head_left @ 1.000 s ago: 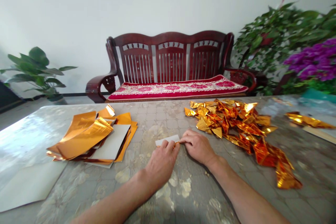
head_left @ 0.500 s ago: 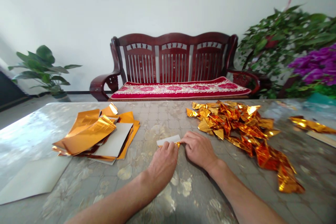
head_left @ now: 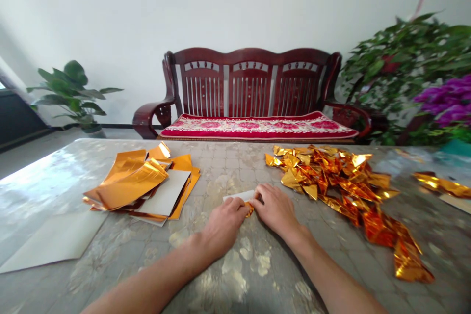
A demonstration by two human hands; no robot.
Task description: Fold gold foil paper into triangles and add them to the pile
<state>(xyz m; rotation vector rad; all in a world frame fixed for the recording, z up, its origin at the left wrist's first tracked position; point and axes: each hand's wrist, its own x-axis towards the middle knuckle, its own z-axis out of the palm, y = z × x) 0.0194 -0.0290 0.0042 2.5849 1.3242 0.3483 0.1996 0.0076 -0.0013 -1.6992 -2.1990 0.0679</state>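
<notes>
The left hand (head_left: 225, 221) and right hand (head_left: 275, 210) nearly meet, fingers curled, forearms (head_left: 162, 270) slanting inward.

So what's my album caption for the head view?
Left hand and right hand hold a white and gold foil strip near heaped shiny gold foil pieces.

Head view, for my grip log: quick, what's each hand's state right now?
Left hand: closed, holding the gold-foil paper.
Right hand: curled at the paper's right end; whether it grips cannot be told.

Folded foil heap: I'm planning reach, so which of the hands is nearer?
Right. The right hand is left of the folded foil heap, apart from it; the left hand is farther left.
</notes>
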